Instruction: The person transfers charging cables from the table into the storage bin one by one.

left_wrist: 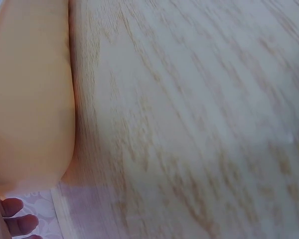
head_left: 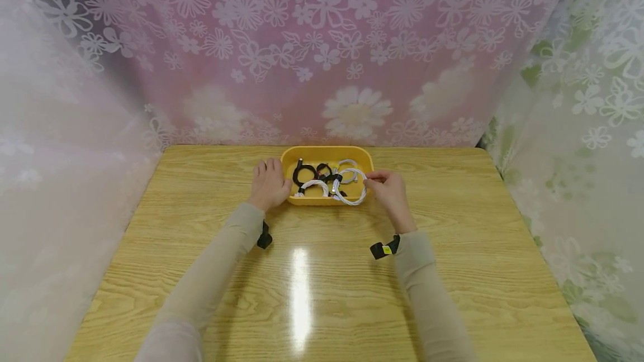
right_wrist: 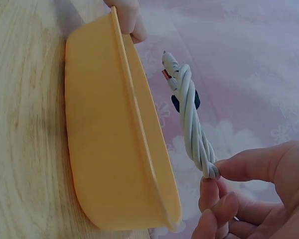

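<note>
My right hand (head_left: 389, 190) pinches a coiled white cable (head_left: 358, 201) between thumb and fingertips at the right end of a yellow bin (head_left: 327, 202). In the right wrist view the cable (right_wrist: 189, 119) hangs above the bin's rim, its strands twisted, with a black tie and a connector end showing. At the bin's left end my left hand (head_left: 270, 186) grips the rim, thumb by the edge. Inside the bin lie a black coiled cable (head_left: 297, 179), a white coil (head_left: 316, 182) with a black tie, and a thinner pale coil (head_left: 355, 162).
The bin stands near the back edge of the wooden table (head_left: 322, 306). A pink flowered curtain (head_left: 322, 71) hangs right behind it, with pale curtains on both sides. A black wrist camera (head_left: 384, 248) sits below the right hand.
</note>
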`<state>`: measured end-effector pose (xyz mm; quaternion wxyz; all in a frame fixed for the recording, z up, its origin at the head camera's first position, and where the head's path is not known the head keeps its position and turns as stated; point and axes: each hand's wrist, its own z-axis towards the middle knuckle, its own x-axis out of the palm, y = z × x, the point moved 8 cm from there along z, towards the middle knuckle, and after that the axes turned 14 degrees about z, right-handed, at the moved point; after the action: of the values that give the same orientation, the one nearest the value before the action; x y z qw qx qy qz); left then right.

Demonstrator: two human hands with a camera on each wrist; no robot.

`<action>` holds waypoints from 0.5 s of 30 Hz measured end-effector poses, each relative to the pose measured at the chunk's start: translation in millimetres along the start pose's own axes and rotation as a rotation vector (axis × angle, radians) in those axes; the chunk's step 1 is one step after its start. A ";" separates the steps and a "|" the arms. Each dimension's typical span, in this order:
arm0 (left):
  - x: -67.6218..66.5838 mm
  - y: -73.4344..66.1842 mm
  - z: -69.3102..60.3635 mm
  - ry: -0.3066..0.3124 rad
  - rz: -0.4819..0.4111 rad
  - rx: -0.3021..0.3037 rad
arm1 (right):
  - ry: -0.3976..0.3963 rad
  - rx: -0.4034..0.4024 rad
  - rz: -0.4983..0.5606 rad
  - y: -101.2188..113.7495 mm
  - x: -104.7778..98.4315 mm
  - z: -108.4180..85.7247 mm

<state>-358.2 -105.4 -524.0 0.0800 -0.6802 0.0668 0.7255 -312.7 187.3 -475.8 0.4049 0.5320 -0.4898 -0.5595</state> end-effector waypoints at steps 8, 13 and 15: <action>-0.4 -0.2 0.0 0.004 0.001 -0.009 | -0.015 0.075 -0.010 -5.4 -1.7 15.6; 0.0 -0.2 0.3 0.000 0.000 -0.003 | -0.032 0.053 -0.053 -6.5 0.1 26.6; 0.6 -0.1 0.7 -0.003 -0.002 -0.001 | -0.035 0.030 -0.079 -6.2 0.9 29.9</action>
<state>-358.9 -105.2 -524.6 0.0804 -0.6793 0.0657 0.7265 -342.0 191.2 -483.5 0.3660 0.5469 -0.4839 -0.5768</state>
